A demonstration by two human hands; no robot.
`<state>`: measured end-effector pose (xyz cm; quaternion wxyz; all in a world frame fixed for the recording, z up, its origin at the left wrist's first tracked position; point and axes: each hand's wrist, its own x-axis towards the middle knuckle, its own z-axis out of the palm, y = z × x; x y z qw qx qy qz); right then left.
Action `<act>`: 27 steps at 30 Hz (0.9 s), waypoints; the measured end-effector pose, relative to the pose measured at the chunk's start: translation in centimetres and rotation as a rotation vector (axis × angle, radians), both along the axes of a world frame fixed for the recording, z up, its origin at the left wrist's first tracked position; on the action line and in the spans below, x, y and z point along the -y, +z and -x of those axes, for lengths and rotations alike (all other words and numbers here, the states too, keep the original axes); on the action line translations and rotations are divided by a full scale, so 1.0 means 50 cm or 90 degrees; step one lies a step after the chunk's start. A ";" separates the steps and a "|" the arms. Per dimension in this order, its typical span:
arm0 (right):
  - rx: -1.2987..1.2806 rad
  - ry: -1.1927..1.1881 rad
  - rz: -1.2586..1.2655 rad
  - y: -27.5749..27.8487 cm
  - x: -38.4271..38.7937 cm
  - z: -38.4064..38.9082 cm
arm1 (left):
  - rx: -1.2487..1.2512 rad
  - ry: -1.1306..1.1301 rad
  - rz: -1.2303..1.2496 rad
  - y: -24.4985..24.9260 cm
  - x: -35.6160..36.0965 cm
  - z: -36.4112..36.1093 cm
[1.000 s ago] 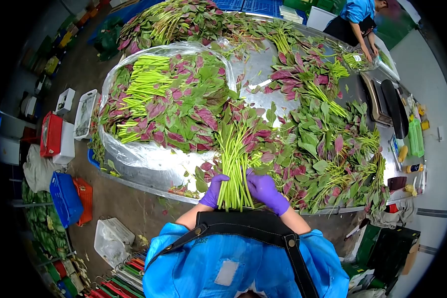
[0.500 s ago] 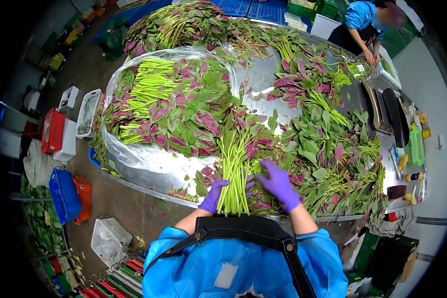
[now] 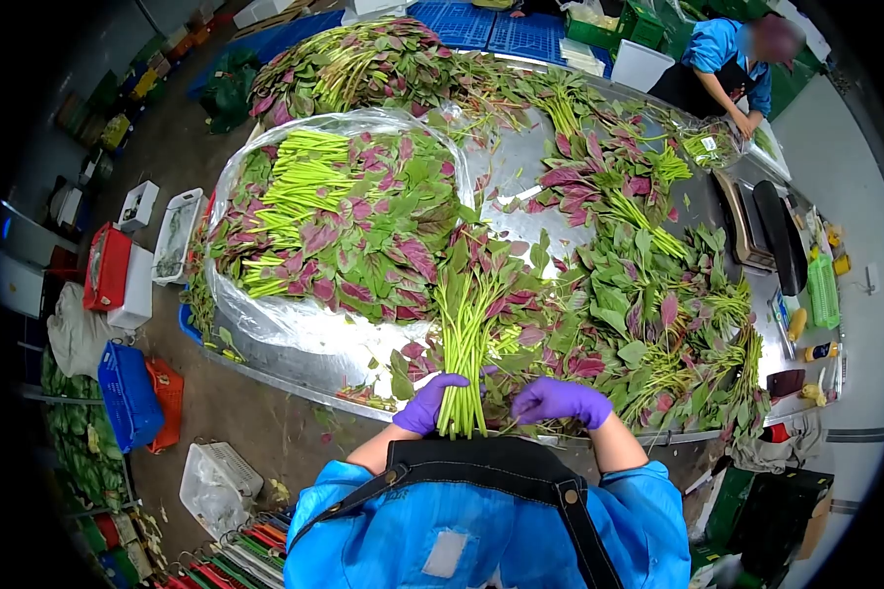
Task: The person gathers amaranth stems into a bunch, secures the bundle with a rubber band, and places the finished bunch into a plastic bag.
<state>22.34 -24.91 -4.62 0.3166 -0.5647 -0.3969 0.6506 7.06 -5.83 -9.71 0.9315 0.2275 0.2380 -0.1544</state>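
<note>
My left hand (image 3: 428, 404), in a purple glove, is wrapped round the pale green stems of a bunch of amaranth greens (image 3: 464, 339). The stem ends point toward my apron, and the red-and-green leaves lie away from me on the metal table (image 3: 304, 371). My right hand (image 3: 563, 401), gloved too, is just right of the stems and apart from them. Its fingers are curled into a pinch near the table's front edge; what they hold, if anything, is too small to make out.
A clear plastic bag (image 3: 228, 287) heaped with amaranth lies at left. More loose bunches (image 3: 648, 324) spread over the right side, near a scale (image 3: 746, 221). A co-worker (image 3: 722, 74) handles a packed bag at the far right. Crates (image 3: 128, 393) stand on the floor at left.
My right hand has drawn back toward me and its spread fingers have curled into a pinch. The bunch in my left hand has come slightly nearer my body.
</note>
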 end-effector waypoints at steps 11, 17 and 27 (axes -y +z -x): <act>0.464 -0.382 -0.109 -0.104 -0.106 0.074 | -0.034 0.010 0.084 -0.029 0.000 0.012; 0.464 -0.269 -0.201 -0.016 -0.050 0.079 | -0.064 -0.041 0.108 0.002 0.017 0.008; 0.504 -0.448 -0.163 0.062 -0.052 0.042 | 0.043 -0.021 -0.412 0.032 0.029 -0.035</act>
